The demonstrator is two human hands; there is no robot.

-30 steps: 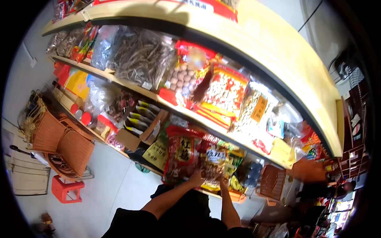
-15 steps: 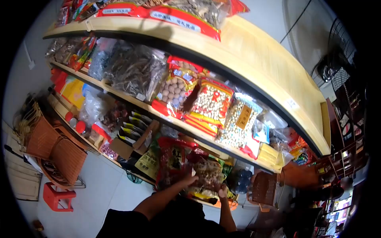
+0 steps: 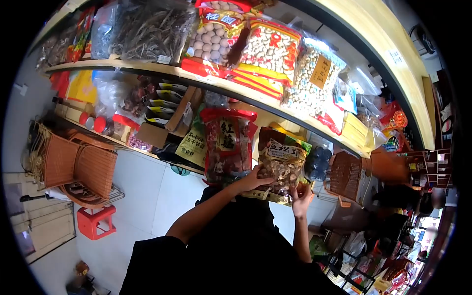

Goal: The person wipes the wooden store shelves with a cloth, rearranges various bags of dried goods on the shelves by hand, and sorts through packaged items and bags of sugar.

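Note:
A brown and gold bag of dried mushrooms (image 3: 282,164) with a clear window stands on the lower shelf, leaning a little to the right. My left hand (image 3: 253,179) holds its lower left side, fingers over the front. On its lower right edge, my right hand (image 3: 301,197) has its fingers closed. Just left of it is a red bag (image 3: 228,142) with large characters, touched by neither hand. A green bag (image 3: 192,145) stands further left. Yellow and green packs (image 3: 306,145) show behind the mushroom bag.
Above runs a wooden shelf edge (image 3: 196,78) bearing bags of longans (image 3: 215,42) and pale nuts (image 3: 270,49). Open cartons of packets (image 3: 169,110) sit at the left. A wicker chair (image 3: 93,164) and red stool (image 3: 97,222) stand on the floor; dark bottles (image 3: 318,163) are at the right.
The view has tilted down, so the shelves appear higher. The mushroom bag, blurred before, now shows its front label, and both hands are still on it.

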